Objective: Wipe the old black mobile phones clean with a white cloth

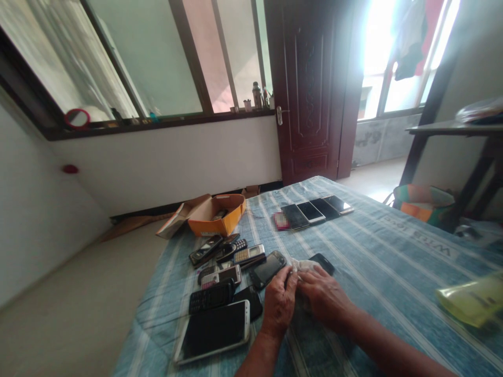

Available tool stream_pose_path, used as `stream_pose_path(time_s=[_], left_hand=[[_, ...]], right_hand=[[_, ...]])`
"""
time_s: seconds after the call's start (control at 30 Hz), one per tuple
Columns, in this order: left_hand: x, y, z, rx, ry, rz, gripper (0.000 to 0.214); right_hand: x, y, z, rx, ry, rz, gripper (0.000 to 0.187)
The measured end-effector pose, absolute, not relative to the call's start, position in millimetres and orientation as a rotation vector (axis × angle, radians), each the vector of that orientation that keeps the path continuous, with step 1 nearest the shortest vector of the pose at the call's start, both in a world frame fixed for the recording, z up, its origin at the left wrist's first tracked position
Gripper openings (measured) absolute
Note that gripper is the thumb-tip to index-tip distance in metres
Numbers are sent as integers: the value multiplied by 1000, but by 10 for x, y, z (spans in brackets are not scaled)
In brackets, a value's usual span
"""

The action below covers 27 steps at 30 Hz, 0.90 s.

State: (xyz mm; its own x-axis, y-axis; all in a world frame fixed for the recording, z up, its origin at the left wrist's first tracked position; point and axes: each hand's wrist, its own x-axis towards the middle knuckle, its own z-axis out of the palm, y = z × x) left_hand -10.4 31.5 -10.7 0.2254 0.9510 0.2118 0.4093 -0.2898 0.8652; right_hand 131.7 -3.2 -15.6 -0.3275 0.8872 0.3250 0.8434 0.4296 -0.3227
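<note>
My left grip [280, 301] has its thumb and fingertips pinched together on a whitish, crumpled, soft-looking piece [304, 265] right of the frame's lower centre; my right grip [325, 298] curls over its near side, how tightly I can't tell. I judge the step in hand to be working this piece two-handed; the next move calls for a steady pinch, clear of neighbouring phones. Just beyond my right fingers lies a black, glossy slab phone [325, 263]; near my left, a dark, round-cornered phone [268, 269], all on blue, white-striped cloth [373, 272].

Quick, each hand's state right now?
Left hand: closed, pinching the pale cloth.
Right hand: fingers on that cloth; whether it grips cannot be told.
</note>
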Motion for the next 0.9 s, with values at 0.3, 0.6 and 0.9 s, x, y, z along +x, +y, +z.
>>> stream_pose_path(time_s=[0.3,0.6,0.9], left_hand=[[-120,336,-169,1852,1309,1027,40],[-115,314,-148,1779,1306,1034,43],[-102,278,-40,1756,1224,1017,40]], right_hand=[[1613,47,-39,-1913,-2074,76,31],[1374,-148,-30,-1869,-2206,6,27],[1088,-116,-339,-1448,-2169,-4,33]])
